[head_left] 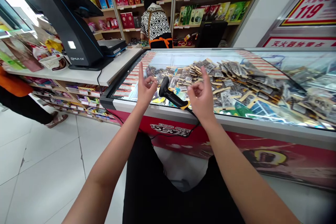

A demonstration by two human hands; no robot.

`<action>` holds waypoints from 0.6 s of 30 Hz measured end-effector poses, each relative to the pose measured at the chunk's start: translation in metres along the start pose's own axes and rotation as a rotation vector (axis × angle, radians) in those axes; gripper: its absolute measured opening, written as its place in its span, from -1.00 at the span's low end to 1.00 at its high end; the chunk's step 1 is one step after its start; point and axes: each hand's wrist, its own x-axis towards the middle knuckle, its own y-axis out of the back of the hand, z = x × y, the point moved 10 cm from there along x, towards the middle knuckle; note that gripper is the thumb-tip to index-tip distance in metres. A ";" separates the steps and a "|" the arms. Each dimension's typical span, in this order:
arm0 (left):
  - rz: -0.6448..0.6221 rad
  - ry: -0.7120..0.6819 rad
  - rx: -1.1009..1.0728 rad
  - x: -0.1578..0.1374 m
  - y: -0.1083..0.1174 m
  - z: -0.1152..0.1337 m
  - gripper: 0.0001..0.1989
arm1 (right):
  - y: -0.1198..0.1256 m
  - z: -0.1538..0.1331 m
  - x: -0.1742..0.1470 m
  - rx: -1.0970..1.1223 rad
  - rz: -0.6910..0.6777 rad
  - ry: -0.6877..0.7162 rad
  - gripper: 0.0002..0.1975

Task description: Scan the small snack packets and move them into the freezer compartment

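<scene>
My left hand (147,89) is raised over the near edge of a glass-topped freezer (168,104). Its index finger points up while the thumb and other fingers curl together with nothing between them. To its right my right hand (202,96) makes a similar shape, index finger up and the rest curled, also holding nothing. Between both hands a black and yellow barcode scanner (172,94) lies on the glass, apart from the left fingers and close to the right hand. Its cable (193,113) hangs down the freezer's front. Many flat packets (233,73) spread across the freezer behind.
A dark checkout terminal (76,24) stands on the white counter (118,66) at left. Behind the freezer, a person in a patterned top (157,22) bends towards stocked shelves (143,5). Another person's leg (28,103) shows at far left. A black chair back (211,33) rises behind the freezer.
</scene>
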 end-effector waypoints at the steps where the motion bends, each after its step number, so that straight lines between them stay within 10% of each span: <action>1: -0.013 0.020 -0.035 -0.011 -0.003 0.004 -0.02 | 0.010 0.002 0.001 0.104 0.008 -0.028 -0.17; 11: -0.015 0.208 -0.283 -0.051 -0.037 0.000 -0.10 | 0.027 0.015 -0.010 0.424 -0.054 -0.224 -0.06; 18: 0.376 0.401 -0.326 -0.110 -0.031 -0.019 -0.72 | 0.000 0.023 -0.022 -0.272 -0.380 -0.081 -0.26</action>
